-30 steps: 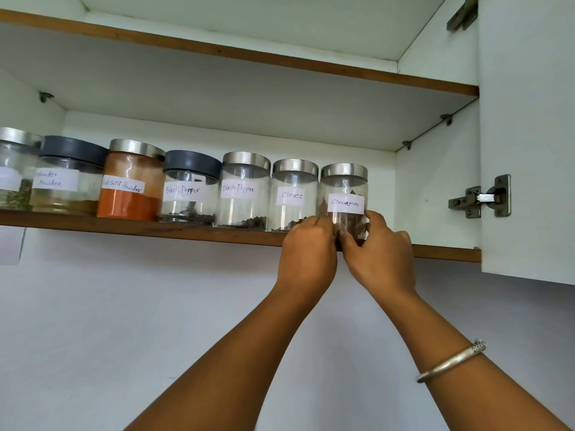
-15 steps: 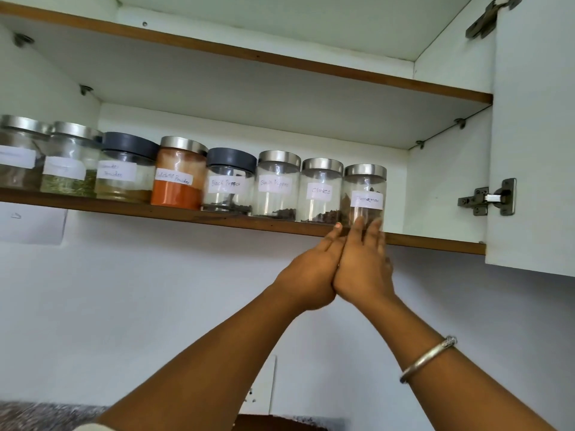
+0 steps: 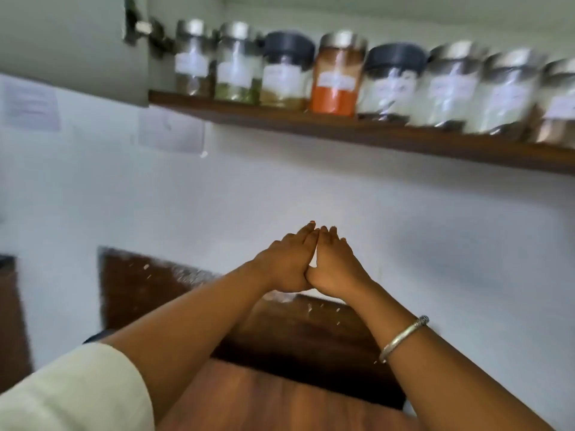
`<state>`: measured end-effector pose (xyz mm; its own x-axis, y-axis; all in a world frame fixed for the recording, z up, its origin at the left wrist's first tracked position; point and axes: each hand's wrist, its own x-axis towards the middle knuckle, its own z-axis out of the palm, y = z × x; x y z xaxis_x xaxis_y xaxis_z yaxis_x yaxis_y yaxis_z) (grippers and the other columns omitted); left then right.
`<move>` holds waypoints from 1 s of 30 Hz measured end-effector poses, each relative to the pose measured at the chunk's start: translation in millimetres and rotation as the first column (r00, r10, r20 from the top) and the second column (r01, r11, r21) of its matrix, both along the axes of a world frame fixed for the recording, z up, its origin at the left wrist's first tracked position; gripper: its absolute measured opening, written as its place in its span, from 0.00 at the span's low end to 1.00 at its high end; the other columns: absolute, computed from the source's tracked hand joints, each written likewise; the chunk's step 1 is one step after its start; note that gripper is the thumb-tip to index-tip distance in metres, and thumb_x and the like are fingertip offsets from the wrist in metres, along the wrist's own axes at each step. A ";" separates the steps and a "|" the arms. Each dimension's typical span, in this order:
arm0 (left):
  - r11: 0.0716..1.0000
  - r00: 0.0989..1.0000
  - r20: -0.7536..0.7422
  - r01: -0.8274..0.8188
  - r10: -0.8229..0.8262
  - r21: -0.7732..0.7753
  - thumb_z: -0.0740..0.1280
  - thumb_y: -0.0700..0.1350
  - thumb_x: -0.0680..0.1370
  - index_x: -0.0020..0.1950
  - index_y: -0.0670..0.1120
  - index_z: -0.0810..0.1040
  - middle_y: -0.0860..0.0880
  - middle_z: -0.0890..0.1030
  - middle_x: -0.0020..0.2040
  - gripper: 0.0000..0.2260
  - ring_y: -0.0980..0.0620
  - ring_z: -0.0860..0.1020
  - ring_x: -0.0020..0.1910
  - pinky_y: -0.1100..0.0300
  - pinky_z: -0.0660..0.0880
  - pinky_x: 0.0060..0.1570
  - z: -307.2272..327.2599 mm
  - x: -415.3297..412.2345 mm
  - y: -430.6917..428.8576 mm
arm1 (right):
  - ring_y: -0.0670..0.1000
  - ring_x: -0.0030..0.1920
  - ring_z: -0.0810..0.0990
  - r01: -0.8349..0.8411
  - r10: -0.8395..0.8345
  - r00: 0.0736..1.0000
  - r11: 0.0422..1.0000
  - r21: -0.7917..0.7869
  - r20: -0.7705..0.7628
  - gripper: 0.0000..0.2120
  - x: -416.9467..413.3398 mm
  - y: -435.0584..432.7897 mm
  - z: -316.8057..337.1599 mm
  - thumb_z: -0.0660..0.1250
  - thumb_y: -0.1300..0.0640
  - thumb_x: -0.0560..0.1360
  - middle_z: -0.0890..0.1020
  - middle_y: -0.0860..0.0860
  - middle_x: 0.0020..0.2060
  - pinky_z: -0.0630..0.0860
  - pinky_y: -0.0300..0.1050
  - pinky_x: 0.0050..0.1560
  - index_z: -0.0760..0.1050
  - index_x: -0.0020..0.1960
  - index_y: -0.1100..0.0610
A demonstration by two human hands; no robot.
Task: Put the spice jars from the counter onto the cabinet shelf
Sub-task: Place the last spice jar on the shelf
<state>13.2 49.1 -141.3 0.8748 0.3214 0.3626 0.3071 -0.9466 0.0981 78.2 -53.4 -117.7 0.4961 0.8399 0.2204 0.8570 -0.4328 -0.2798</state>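
I read left hand (image 3: 286, 265) and right hand (image 3: 337, 265): fingers straight, edges touching, both empty. Spice jars (image 3: 337, 73) upright in row on cabinet shelf (image 3: 342, 132), above and far of hands; neither hand nearer. Surface (image 3: 311, 337) below hands; jars there: cannot tell.

Left hand (image 3: 287, 264), right hand (image 3: 337, 265) touching, flat, empty, below shelf (image 3: 342, 127); eight jars (image 3: 337, 73) in row.
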 end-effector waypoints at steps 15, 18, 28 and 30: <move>0.766 0.881 -0.286 -0.470 0.377 -0.438 0.70 0.49 0.74 0.77 0.45 0.48 0.43 0.57 0.76 0.40 0.44 0.61 0.73 0.53 0.61 0.70 -210.1 -234.1 163.9 | 0.59 0.76 0.53 -0.410 0.360 0.912 0.822 -0.395 -0.198 0.43 -150.5 184.6 -221.6 0.67 0.42 0.74 0.55 0.56 0.76 0.59 0.56 0.74 0.46 0.78 0.54; 0.690 0.825 -0.300 -0.565 0.479 -0.451 0.68 0.50 0.74 0.76 0.46 0.52 0.43 0.61 0.74 0.36 0.42 0.65 0.71 0.51 0.66 0.68 -242.8 -262.8 195.1 | 0.57 0.76 0.56 -0.430 0.353 0.900 0.818 -0.383 -0.257 0.43 -168.3 213.2 -256.3 0.67 0.43 0.74 0.56 0.55 0.76 0.59 0.53 0.74 0.46 0.78 0.56; 0.616 0.697 -0.271 -0.715 0.664 -0.330 0.65 0.49 0.76 0.73 0.49 0.59 0.42 0.64 0.72 0.28 0.40 0.66 0.68 0.46 0.68 0.65 -314.7 -292.6 243.7 | 0.58 0.73 0.62 -0.507 0.348 0.810 0.821 -0.263 -0.472 0.43 -213.0 289.8 -324.1 0.68 0.50 0.75 0.61 0.55 0.75 0.63 0.53 0.71 0.42 0.78 0.53; 0.625 0.715 -0.282 -0.697 0.640 -0.352 0.64 0.48 0.76 0.72 0.48 0.60 0.40 0.65 0.70 0.26 0.39 0.67 0.68 0.46 0.68 0.64 -325.1 -292.2 248.7 | 0.60 0.72 0.64 -0.511 0.355 0.810 0.818 -0.265 -0.468 0.44 -217.4 300.1 -337.4 0.68 0.50 0.75 0.61 0.57 0.75 0.65 0.55 0.70 0.40 0.78 0.50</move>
